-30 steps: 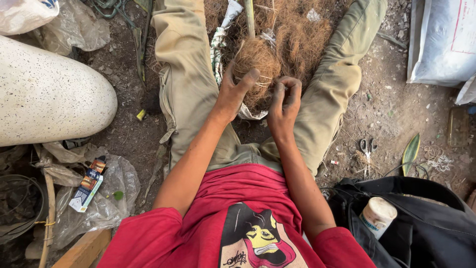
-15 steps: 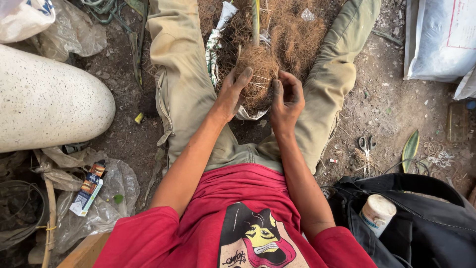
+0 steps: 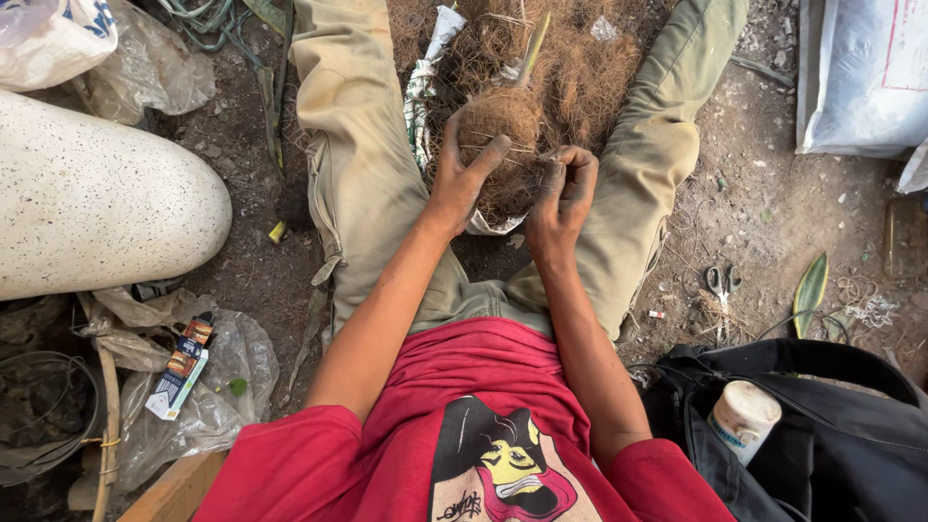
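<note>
Left hand in a wide, spread grip cupping a ball of brown fibre, right hand pinched closed on thin strands at its side, ball between the khaki-clad legs, above a loose fibre heap on the dirt ground.

Fibre ball between legs — scissors right.

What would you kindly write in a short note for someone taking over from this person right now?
Left hand: cupped around the brown fibre ball, gripping it.
Right hand: fingers curled, pinching strands at the ball's right side.
The ball sits between the legs, against a loose fibre pile. Scissors lie on the dirt to the right, untouched.
Done: fibre is gathered into a compact ball.
Left: stray strands stick out; whether binding is finished cannot be told.
</note>
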